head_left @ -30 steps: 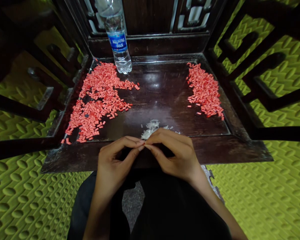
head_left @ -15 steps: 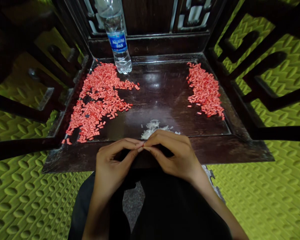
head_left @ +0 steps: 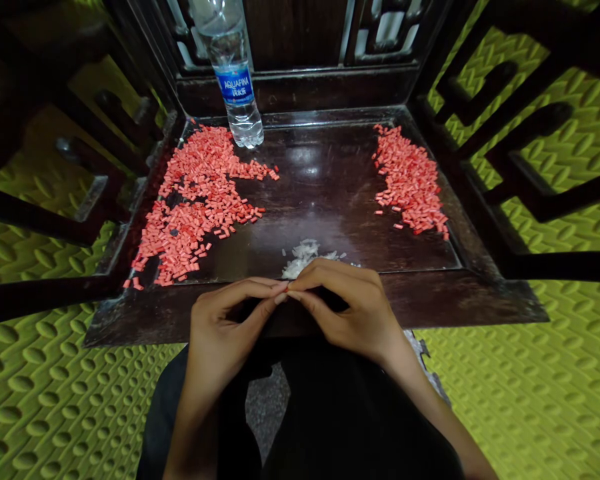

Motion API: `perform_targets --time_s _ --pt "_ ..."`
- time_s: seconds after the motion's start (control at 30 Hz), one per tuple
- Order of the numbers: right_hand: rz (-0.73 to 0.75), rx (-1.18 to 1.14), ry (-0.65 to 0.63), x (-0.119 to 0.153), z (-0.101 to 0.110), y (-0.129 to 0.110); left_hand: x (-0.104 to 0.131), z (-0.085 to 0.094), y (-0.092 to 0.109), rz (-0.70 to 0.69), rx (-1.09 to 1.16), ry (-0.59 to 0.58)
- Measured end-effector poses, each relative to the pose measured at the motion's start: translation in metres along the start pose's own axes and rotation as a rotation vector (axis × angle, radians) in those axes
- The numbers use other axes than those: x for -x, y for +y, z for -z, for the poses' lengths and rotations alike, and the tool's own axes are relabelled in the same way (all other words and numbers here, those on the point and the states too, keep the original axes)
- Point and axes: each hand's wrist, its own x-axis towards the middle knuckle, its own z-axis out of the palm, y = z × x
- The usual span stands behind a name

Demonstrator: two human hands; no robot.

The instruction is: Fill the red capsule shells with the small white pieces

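Observation:
My left hand (head_left: 224,317) and my right hand (head_left: 353,310) meet fingertip to fingertip over the front edge of the dark wooden seat. Both pinch, thumb against finger, at a tiny red piece (head_left: 287,289) that is mostly covered by the fingertips. Just beyond my right hand lies a little heap of whitish translucent slivers (head_left: 303,257), partly hidden by its knuckles. To the left spreads a large pile of short red tube-like pieces (head_left: 200,180). A smaller pile of the same red pieces (head_left: 411,180) lies on the right.
An upright clear water bottle (head_left: 237,87) with a blue label stands at the back left, against the red pile. Dark carved side frames (head_left: 520,193) flank the wooden seat (head_left: 325,193). Yellow-green textured matting (head_left: 500,387) covers the floor.
Almost nothing differs. Both hands keep their pinch in the same place, with only a very slight shift of my left hand. The piles and the bottle stay put.

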Motion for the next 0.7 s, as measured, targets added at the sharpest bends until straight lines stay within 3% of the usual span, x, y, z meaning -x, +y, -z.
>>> perform_targets --time_s 0.7 --pt "0.017 0.058 0.052 -0.0031 -0.0008 -0.0016 -0.0009 -0.0021 0.0004 0.078 0.009 0.044"
